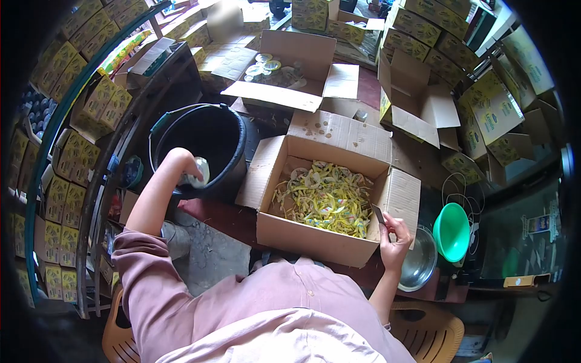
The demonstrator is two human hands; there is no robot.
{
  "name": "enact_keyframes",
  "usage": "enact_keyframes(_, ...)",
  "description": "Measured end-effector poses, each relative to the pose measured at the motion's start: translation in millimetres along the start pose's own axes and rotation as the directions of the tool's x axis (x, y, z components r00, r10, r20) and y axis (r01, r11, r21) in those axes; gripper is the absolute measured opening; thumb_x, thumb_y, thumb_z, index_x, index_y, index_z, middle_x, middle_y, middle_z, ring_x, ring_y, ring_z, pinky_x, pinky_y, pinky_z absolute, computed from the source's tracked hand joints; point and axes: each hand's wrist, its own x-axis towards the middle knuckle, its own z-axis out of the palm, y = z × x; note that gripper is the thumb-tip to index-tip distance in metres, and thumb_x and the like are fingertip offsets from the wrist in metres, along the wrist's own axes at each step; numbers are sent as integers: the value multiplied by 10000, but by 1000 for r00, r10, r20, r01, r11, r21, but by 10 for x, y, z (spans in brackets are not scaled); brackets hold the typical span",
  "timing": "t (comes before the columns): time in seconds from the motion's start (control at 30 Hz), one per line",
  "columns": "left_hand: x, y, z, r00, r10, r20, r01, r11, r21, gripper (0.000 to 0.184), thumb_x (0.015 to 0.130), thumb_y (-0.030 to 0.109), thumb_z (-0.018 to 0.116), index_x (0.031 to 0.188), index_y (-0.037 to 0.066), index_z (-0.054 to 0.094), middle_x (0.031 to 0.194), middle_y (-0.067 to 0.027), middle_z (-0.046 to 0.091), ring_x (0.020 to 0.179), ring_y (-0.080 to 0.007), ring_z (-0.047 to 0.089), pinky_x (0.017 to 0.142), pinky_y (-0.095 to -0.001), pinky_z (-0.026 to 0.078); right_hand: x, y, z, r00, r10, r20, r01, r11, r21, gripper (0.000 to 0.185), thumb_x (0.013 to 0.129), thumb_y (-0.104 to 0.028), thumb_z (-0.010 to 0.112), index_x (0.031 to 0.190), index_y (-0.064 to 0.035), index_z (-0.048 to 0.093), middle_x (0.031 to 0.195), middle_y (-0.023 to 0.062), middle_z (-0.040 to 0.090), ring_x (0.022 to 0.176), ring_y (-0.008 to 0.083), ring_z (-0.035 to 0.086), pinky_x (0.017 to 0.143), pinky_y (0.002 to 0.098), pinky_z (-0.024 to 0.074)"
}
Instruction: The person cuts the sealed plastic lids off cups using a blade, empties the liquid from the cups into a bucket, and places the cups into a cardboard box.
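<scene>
My left hand (188,169) reaches over the near rim of a black bucket (239,158), its fingers closed round a pale, whitish object (203,172) whose kind I cannot make out. In my right hand (394,237) is a small dark blade (379,215), pinched at the right edge of an open cardboard box (315,239). Inside that box lies a heap of yellow-green strips and scraps (327,199), with a few clear rings (311,177) among them. Shadow hides the inside of the bucket.
Beyond stands another open carton (296,45) with clear containers and lids. A steel bowl (417,260) and green bowls (452,233) sit right of the box. Stacked yellow cartons (60,206) line the left; open cartons (417,112) stand back right.
</scene>
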Motion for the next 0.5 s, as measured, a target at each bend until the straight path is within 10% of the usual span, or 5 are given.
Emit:
enact_keyframes(0.2,87,-94,-11,999,47,26,-45,997,-63,694,571,593,665,978,33,630,946,-93,637,825,-212,625,751,-314,492,-20,25,14,996,80,36,-81,996,42,316,706,57,620,1001,-59,622,721,24,553,636,84,529,572,204,440)
enact_keyframes(0.37,51,-271,-140,817,144,-558,-417,817,-399,760,545,543,684,1069,8,561,1024,-151,594,897,-219,601,745,-318,488,-97,84,84,946,324,10,-306,883,357,316,704,60,638,1005,-31,604,720,12,570,653,60,539,583,184,459)
enact_keyframes(0.5,184,-415,-151,849,218,-482,-255,967,-13,772,510,497,717,1061,-5,518,999,-179,588,881,-261,596,749,-331,479,-79,119,92,939,343,-17,-304,855,421,327,707,54,648,1021,-16,590,757,11,567,658,53,534,575,179,450)
